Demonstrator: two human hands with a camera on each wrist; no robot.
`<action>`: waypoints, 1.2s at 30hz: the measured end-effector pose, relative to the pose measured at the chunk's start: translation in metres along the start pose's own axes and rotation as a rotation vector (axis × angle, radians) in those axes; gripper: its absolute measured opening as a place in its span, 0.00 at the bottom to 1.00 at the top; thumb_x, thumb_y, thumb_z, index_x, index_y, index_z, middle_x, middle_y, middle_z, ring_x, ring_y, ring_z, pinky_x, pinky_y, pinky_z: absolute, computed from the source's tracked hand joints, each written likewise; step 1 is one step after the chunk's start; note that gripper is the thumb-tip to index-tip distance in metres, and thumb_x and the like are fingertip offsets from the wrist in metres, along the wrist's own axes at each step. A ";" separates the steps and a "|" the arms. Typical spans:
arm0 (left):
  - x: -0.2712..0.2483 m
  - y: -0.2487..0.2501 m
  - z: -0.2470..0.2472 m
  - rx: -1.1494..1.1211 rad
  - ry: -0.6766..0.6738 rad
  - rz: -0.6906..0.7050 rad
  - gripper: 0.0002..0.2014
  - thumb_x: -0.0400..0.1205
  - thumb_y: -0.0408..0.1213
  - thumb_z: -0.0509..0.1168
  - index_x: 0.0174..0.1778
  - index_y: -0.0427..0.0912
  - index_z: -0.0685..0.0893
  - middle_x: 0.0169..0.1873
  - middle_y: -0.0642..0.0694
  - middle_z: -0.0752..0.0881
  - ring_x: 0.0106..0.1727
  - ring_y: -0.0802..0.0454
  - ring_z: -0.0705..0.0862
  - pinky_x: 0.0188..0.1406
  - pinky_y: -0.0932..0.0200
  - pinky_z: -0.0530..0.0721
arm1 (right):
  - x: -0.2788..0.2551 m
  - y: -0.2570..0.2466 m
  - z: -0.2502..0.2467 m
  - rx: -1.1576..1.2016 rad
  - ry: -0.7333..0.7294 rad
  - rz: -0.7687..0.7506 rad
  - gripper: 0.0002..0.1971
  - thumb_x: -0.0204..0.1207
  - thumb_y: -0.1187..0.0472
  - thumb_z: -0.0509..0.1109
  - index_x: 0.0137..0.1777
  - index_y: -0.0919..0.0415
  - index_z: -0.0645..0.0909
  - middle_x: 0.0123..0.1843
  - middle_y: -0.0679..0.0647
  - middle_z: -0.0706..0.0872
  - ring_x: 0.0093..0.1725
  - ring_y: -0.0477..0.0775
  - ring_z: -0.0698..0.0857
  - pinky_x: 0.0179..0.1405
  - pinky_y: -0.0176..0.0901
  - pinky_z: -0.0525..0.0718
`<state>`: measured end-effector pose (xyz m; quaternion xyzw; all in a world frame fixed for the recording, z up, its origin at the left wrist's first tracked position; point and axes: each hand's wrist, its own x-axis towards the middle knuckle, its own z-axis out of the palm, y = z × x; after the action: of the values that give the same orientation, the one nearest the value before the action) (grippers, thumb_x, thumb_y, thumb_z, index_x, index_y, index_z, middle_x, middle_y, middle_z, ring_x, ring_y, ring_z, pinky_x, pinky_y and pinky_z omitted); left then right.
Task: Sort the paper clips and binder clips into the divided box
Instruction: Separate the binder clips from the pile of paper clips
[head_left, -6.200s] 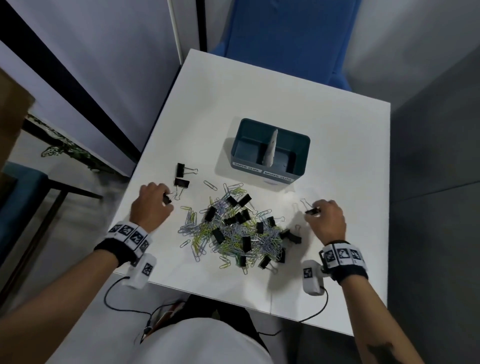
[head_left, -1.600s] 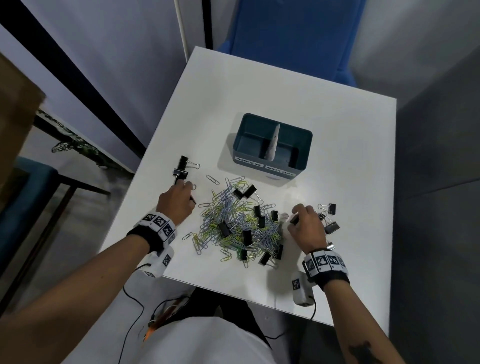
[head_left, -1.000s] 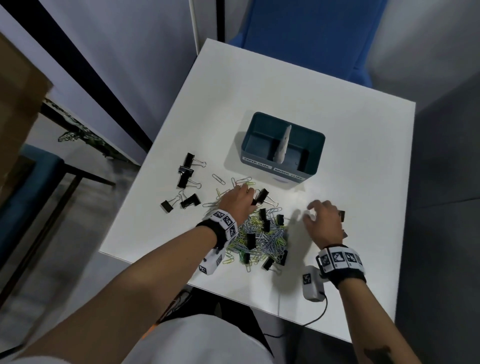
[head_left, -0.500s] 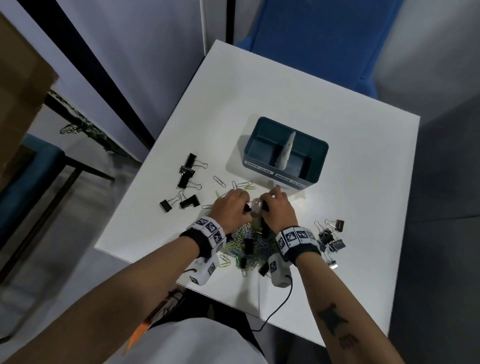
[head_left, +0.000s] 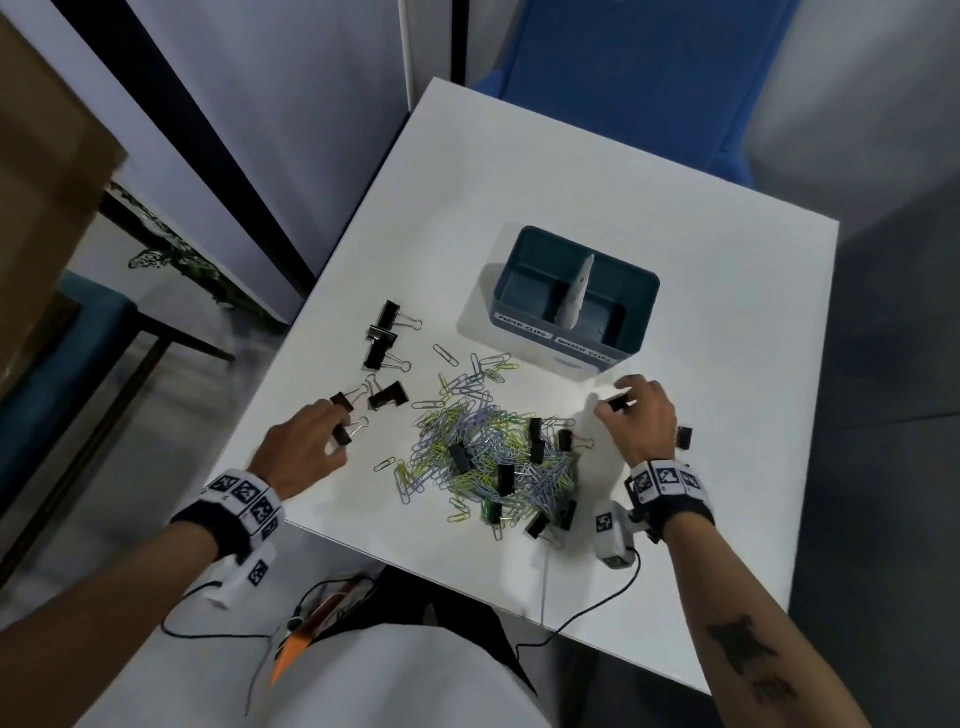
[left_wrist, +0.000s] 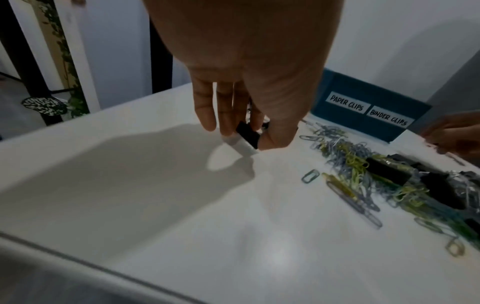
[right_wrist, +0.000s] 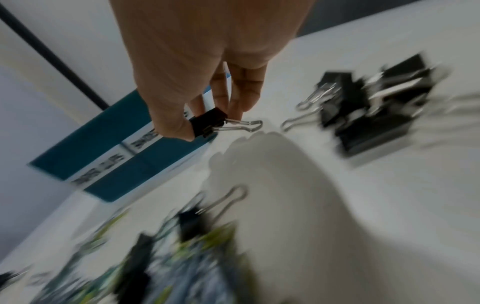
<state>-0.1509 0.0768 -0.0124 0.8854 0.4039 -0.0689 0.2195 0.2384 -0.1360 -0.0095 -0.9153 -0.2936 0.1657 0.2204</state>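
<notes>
— On the white counter, what holds what?

— Toward the far side stands the teal divided box, split down the middle by a pale divider. Its front wall carries two labels: "PAPER CLIPS" on the left half, "BINDER CLIPS" on the right. From the head view both compartments show only their dark floors; I can make out no clips in either.

— So where are the clips?

— Out on the counter. A tangled heap of paper clips, yellow-green and bluish, lies just in front of the box, with several black binder clips mixed into it. A few loose paper clips trail from the heap toward the box's front wall. Left of the heap sits a small group of binder clips; another cluster lies on the right, mostly hidden behind the right wrist in the head view.

— And the hands?

— The left hand is low over the counter left of the heap, fingers and thumb pinching a black binder clip whose lower edge looks to touch the surface. The right hand is between the heap and the box's right corner, thumb and fingers grasping a second binder clip by its black body, wire handles pointing away; that view is blurred.
</notes>
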 end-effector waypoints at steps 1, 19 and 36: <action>-0.002 -0.005 0.001 0.014 0.010 0.015 0.18 0.70 0.38 0.75 0.54 0.48 0.79 0.49 0.51 0.78 0.50 0.47 0.82 0.31 0.56 0.77 | 0.001 0.009 -0.005 -0.026 0.013 0.041 0.18 0.71 0.52 0.75 0.59 0.57 0.81 0.54 0.57 0.83 0.46 0.55 0.82 0.47 0.44 0.78; 0.001 0.097 0.049 -0.229 -0.300 0.130 0.28 0.80 0.46 0.68 0.73 0.42 0.66 0.60 0.43 0.77 0.54 0.42 0.82 0.50 0.48 0.82 | -0.098 0.020 0.002 0.021 -0.190 -0.007 0.36 0.67 0.33 0.73 0.70 0.54 0.72 0.64 0.55 0.77 0.39 0.46 0.84 0.45 0.55 0.88; 0.033 0.155 0.042 0.052 -0.218 0.283 0.25 0.76 0.41 0.73 0.66 0.42 0.71 0.60 0.44 0.74 0.51 0.45 0.82 0.35 0.54 0.78 | -0.125 0.017 0.043 -0.079 -0.288 0.018 0.24 0.64 0.54 0.82 0.58 0.56 0.78 0.51 0.52 0.79 0.44 0.52 0.76 0.38 0.42 0.71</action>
<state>-0.0114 -0.0092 -0.0085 0.9260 0.2471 -0.1433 0.2467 0.1311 -0.2113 -0.0332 -0.8926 -0.3203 0.2855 0.1382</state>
